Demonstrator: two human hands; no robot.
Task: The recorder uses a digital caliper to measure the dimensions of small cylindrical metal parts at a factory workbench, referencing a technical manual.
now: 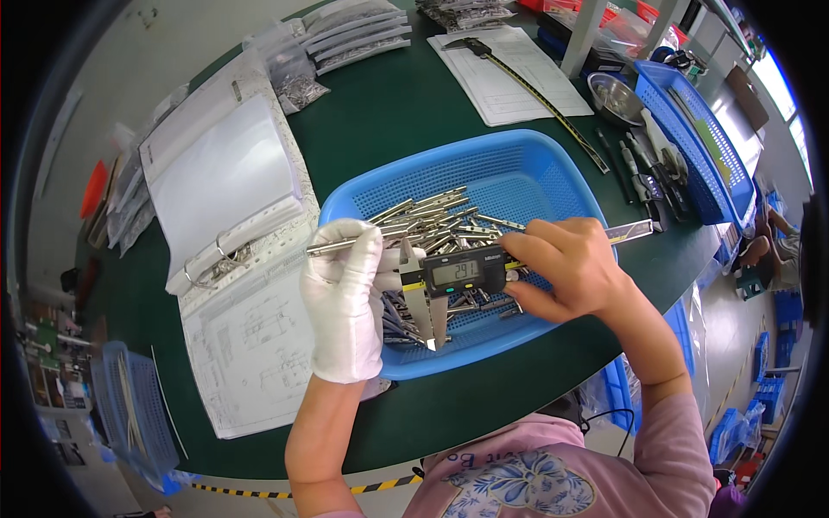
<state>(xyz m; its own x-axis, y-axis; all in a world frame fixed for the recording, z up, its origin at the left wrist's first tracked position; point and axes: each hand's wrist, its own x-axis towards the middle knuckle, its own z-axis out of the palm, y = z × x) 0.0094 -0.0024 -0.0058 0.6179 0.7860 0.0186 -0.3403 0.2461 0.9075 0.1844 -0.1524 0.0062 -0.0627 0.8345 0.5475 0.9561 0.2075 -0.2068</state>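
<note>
My left hand, in a white glove, pinches a slim metal rod between thumb and fingers. Bare, my right hand grips a digital caliper by its body, thumb at the slider. The caliper's long jaws point down and stand slightly apart. Its small upper jaws are close to the gloved fingers; whether they touch the rod I cannot tell. Below both hands sits a blue perforated basket holding many small metal rods, some of them with holes.
To the left lie an open ring binder and drawing sheets. Bagged parts are stacked at the back. A second caliper rests on papers. At right are pen-like tools, a metal bowl and a blue tray.
</note>
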